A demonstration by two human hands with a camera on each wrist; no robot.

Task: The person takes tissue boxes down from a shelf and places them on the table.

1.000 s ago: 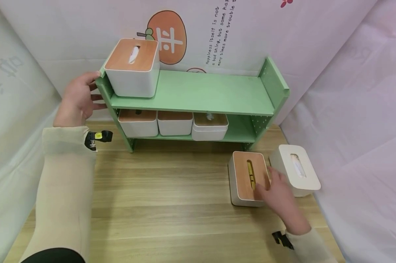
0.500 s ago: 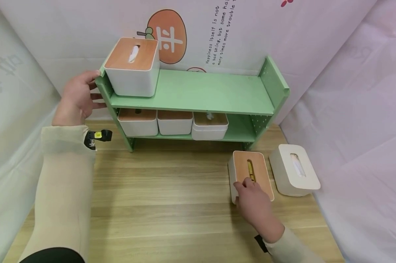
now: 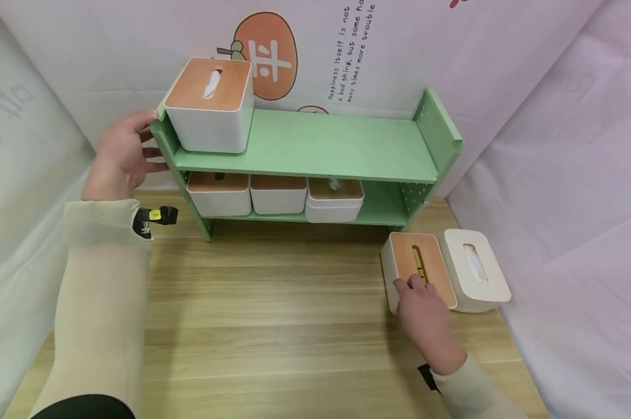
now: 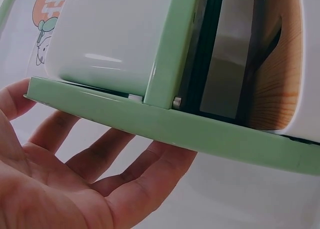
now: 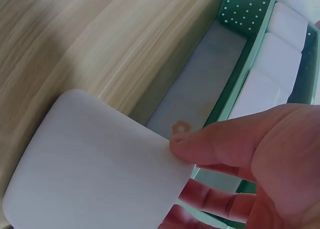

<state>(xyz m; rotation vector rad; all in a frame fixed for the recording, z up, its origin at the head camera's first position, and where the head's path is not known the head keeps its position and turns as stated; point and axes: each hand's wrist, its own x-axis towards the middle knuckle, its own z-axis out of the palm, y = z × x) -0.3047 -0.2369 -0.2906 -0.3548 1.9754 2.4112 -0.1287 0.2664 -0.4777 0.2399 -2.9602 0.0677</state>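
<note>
At the green shelf (image 3: 326, 145), my left hand (image 3: 120, 152) holds the left side panel, thumb over its upper edge. The left wrist view shows that hand's fingers (image 4: 150, 179) against the panel (image 4: 150, 121). Low on the right, my right hand (image 3: 425, 323) grips the near left edge of a wood-lidded box (image 3: 436, 267) with something yellow in its slot. Seen from the right wrist, the thumb (image 5: 200, 146) presses the box's white side (image 5: 100, 159). An all-white box (image 3: 488, 285) stands beside it on the right, apparently touching.
A wood-lidded box (image 3: 211, 128) stands at the left of the upper shelf. Three boxes (image 3: 220, 203) stand in a row on the lower shelf, left and centre. White cloth (image 3: 567, 233) hangs behind and at both sides of the wooden surface (image 3: 273, 326).
The wood-lidded box has moved right, up beside the all-white box. My right hand went from its right side to its near left edge and moved along with it. My left hand stays put.
</note>
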